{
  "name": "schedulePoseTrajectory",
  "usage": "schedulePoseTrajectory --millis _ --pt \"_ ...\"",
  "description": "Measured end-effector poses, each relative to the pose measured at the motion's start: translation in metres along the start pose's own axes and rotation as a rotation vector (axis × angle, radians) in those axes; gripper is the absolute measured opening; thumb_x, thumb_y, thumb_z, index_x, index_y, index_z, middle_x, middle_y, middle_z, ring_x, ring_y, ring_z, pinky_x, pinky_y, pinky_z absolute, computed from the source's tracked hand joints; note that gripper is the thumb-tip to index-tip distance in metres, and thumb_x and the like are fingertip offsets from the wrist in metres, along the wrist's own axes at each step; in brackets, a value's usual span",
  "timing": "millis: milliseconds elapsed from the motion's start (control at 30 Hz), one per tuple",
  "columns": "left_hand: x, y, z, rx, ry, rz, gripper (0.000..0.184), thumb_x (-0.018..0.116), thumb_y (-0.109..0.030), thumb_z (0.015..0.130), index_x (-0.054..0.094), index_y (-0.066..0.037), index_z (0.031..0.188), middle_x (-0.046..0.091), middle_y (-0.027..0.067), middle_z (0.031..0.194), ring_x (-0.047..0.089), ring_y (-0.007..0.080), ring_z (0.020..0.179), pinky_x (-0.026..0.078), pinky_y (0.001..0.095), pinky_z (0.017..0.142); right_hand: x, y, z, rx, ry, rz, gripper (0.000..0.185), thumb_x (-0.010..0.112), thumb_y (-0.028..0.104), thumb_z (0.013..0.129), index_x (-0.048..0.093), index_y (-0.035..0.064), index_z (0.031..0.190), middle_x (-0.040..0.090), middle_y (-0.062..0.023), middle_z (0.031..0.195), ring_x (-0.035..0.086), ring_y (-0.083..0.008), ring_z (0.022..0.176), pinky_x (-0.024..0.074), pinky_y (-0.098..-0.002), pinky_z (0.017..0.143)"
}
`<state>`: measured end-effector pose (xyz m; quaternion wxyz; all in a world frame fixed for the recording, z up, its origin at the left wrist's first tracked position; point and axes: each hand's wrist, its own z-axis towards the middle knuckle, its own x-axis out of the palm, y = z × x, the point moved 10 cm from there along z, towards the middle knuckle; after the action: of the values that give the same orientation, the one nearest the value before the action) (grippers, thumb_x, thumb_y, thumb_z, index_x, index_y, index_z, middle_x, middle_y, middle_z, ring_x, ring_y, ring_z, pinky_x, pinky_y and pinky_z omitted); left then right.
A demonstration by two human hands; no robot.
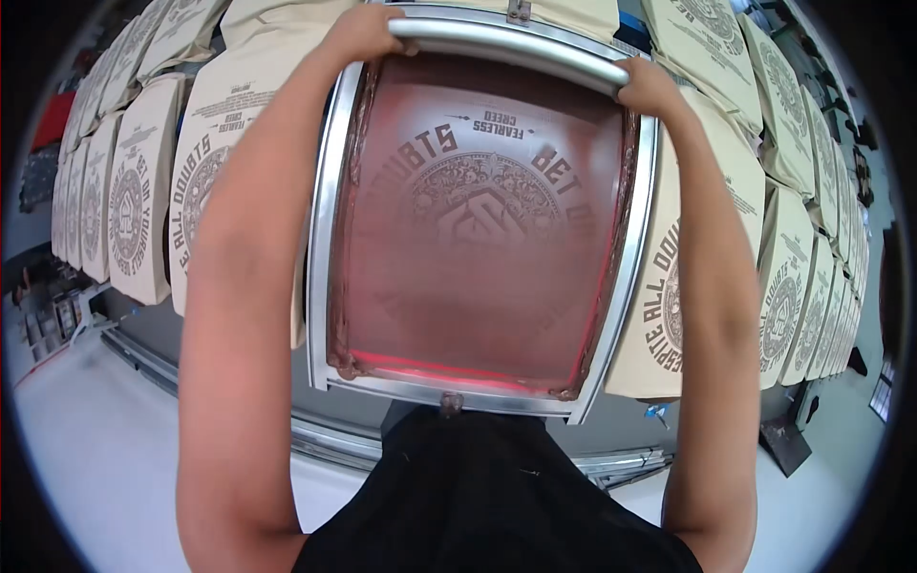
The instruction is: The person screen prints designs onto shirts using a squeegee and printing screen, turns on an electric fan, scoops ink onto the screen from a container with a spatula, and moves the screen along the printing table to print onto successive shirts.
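A long silver-handled squeegee (516,50) spans the far end of a screen printing frame (323,258). My left hand (365,34) is wrapped round the squeegee's left end. Its right end is gripped by my right hand (642,88). Below the handle, brown ink covers part of the mesh (478,315), where lettering and a round ornate emblem show through upside down. Thick brown ink lines the mesh edges. Whatever lies under the screen is mostly hidden, and so is the squeegee's blade.
Rows of cream printed cloth pieces lie left (138,215) and right (788,306) of the frame, close to its sides. Metal rails (330,444) run along the table's near edge, by my body. A dark angled object (788,444) stands low at the right.
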<state>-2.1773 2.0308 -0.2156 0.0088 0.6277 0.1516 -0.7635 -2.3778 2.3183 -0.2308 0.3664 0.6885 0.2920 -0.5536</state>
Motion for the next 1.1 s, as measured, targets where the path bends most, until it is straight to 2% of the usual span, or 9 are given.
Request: schedulePoseTrajectory --millis 133,200,267,367,400,433,500,667,1100 --pt "-0.029 -0.013 -0.009 -0.154 0.113 0.050 0.043 0.086 -0.039 0.060 0.073 -0.009 0.088 0.070 0.0170 0.085 0.068 0.0323 0.083 0.053 0.0430 0.078 -0.038 0.006 0.008 -0.036 0.052 0.075 0.050 0.070 0.012 0.060 0.069 0.0031 0.110 0.071 -0.0190 0.093 0.068 -0.0328 0.087 0.0512 -0.0366 0.084" --pt "-0.098 -0.038 -0.053 -0.034 -0.544 -0.082 0.061 0.079 -0.039 0.071 0.063 -0.010 0.122 0.050 0.0240 0.137 0.048 0.0348 0.127 0.040 0.0412 0.104 -0.048 0.005 0.017 -0.030 0.119 0.096 0.050 0.071 0.010 0.060 0.069 0.0019 0.110 0.071 -0.0171 0.094 0.067 -0.0306 0.087 0.0504 -0.0357 0.084" --pt "-0.123 -0.087 -0.110 -0.042 -0.492 -0.273 0.054 0.075 -0.044 0.075 0.066 -0.008 0.115 0.066 0.0201 0.107 0.063 0.0365 0.101 0.049 0.0424 0.086 -0.055 0.001 0.031 -0.018 0.143 0.155 0.051 0.071 0.008 0.060 0.068 0.0003 0.111 0.071 -0.0161 0.095 0.067 -0.0284 0.087 0.0499 -0.0347 0.086" --pt "-0.043 -0.153 -0.247 -0.310 0.285 -0.651 0.036 0.065 -0.030 0.087 0.065 -0.004 0.111 0.066 0.0183 0.103 0.063 0.0317 0.101 0.048 0.0439 0.091 -0.040 -0.004 0.054 -0.047 0.149 0.145 0.052 0.072 0.008 0.062 0.067 -0.0002 0.113 0.071 -0.0168 0.095 0.067 -0.0282 0.089 0.0497 -0.0353 0.086" --pt "-0.014 -0.189 -0.320 -0.652 1.012 -0.854 0.030 0.064 -0.031 0.091 0.067 -0.007 0.108 0.070 0.0094 0.088 0.068 0.0253 0.090 0.053 0.0402 0.080 -0.031 -0.008 0.060 -0.054 0.154 0.127 0.052 0.072 0.008 0.063 0.067 0.0005 0.114 0.071 -0.0171 0.095 0.066 -0.0281 0.089 0.0496 -0.0356 0.087" --pt "0.011 -0.223 -0.366 -0.129 0.885 -0.838 0.028 0.063 -0.032 0.092 0.068 -0.006 0.101 0.069 0.0102 0.087 0.068 0.0250 0.085 0.052 0.0403 0.076 -0.021 -0.013 0.064 -0.031 0.194 0.122 0.055 0.073 0.009 0.063 0.066 0.0019 0.117 0.071 -0.0180 0.099 0.066 -0.0307 0.093 0.0495 -0.0363 0.088" --pt "0.064 -0.273 -0.477 -0.229 1.150 -1.029 0.029 0.060 -0.032 0.096 0.069 -0.004 0.101 0.068 0.0121 0.086 0.065 0.0230 0.077 0.051 0.0376 0.073 -0.019 -0.011 0.069 -0.036 0.225 0.047 0.055 0.073 0.009 0.063 0.066 0.0024 0.117 0.071 -0.0179 0.102 0.066 -0.0321 0.095 0.0495 -0.0367 0.088" --pt "0.129 -0.315 -0.552 -0.902 0.667 -1.627 0.032 0.061 -0.030 0.097 0.067 0.001 0.097 0.063 0.0003 0.078 0.054 0.0068 0.075 0.047 0.0280 0.067 -0.020 0.056 0.085 -0.247 0.126 -0.028 0.055 0.070 0.016 0.066 0.064 0.0024 0.119 0.068 -0.0203 0.110 0.064 -0.0343 0.104 0.0487 -0.0376 0.093" --pt "0.131 -0.313 -0.546 -0.670 0.737 -1.454 0.037 0.063 -0.040 0.095 0.070 -0.005 0.088 0.061 -0.0008 0.070 0.051 0.0059 0.067 0.043 0.0253 0.062 0.020 0.170 -0.118 -0.247 0.128 0.075 0.055 0.056 0.005 0.064 0.067 0.0096 0.118 0.065 -0.0291 0.103 0.062 -0.0417 0.102 0.0476 -0.0425 0.094"
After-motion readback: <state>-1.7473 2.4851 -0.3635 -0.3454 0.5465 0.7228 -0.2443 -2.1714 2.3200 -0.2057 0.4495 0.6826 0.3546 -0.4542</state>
